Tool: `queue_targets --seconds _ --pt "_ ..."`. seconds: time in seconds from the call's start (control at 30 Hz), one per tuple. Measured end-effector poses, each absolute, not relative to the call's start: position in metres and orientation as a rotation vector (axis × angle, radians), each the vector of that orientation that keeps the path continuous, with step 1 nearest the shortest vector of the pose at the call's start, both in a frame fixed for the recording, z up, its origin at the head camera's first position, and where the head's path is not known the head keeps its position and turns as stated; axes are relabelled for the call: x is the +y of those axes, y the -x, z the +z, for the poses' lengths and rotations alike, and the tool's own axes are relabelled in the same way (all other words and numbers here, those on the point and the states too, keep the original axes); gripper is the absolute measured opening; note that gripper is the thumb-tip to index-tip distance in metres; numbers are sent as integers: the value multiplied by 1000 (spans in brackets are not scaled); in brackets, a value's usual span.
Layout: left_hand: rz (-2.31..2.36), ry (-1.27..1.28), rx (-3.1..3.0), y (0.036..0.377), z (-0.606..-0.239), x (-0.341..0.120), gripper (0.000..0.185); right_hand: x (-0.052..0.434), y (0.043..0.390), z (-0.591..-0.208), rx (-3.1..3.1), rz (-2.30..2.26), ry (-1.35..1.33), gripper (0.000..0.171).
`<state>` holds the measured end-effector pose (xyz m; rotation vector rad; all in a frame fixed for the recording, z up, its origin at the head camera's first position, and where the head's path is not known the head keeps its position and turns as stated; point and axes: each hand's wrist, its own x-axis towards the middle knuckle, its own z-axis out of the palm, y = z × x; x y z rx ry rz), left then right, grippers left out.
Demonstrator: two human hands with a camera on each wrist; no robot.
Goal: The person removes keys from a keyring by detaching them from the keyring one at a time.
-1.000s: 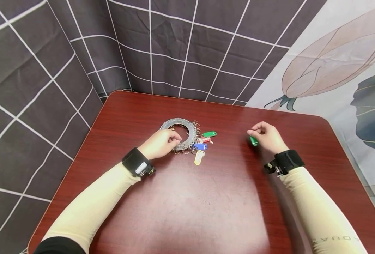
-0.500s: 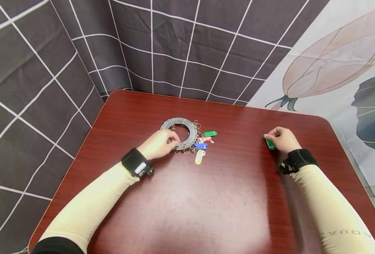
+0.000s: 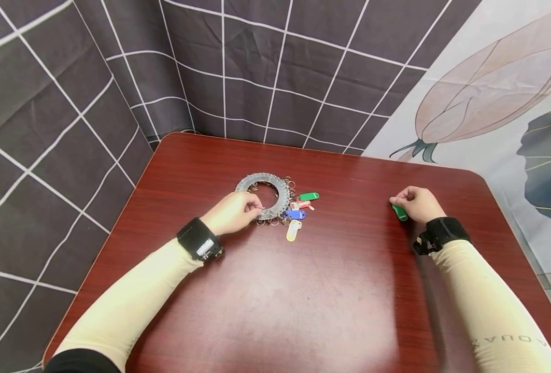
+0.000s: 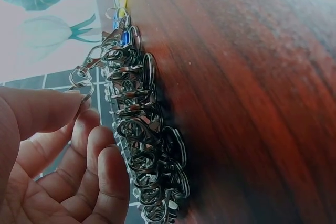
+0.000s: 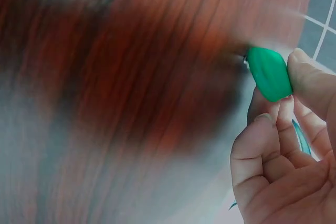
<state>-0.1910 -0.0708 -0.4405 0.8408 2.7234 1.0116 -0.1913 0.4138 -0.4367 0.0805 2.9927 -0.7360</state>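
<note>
My left hand (image 3: 236,212) is at the near left side of a clear round ring holder (image 3: 282,194) that lies on the table. In the left wrist view, the thumb and fingers pinch a small metal split ring (image 4: 87,94); many more rings and clasps hang along the holder. My right hand (image 3: 421,204), far to the right, pinches a green key tag (image 5: 269,74) between thumb and fingers, low over the table. Beside the holder lie another green key tag (image 3: 309,196), a red tag (image 3: 301,205), a blue tag (image 3: 296,214) and a yellow-edged tag (image 3: 293,231).
The red-brown wooden table (image 3: 266,300) has rounded corners. A dark grid-patterned cloth (image 3: 256,67) hangs behind and to the left, and a white flower-print cloth (image 3: 471,103) to the right. A black camera strap (image 3: 199,239) circles the left wrist.
My right hand has moved to the right with the green key tag, then almost stopped during the last half second. The left hand stays at the ring holder with hardly any motion.
</note>
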Motion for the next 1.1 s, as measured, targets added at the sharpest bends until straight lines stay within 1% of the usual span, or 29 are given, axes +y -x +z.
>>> queue_targets --seconds 0.4,0.5,0.67,0.77,0.9,1.0,1.1 --pt "995 -841 2725 191 -444 -71 5 418 190 -436 2998 -728 -103 33" --pt "989 -833 2719 190 -444 -72 5 417 190 -435 3004 -725 -142 39" --pt "959 -820 2724 190 -438 -75 5 407 192 -425 3008 -791 -182 56" --pt "945 -812 2735 190 -433 -74 4 389 192 -418 3031 -793 -78 58" --pt "899 -857 2760 188 -427 -68 6 352 188 -415 3057 -797 140 46" --pt "824 -951 2807 185 -423 -61 10 320 183 -417 3034 -820 284 38" --pt "699 -1098 2867 183 -421 -51 14 289 176 -420 2974 -807 420 36"
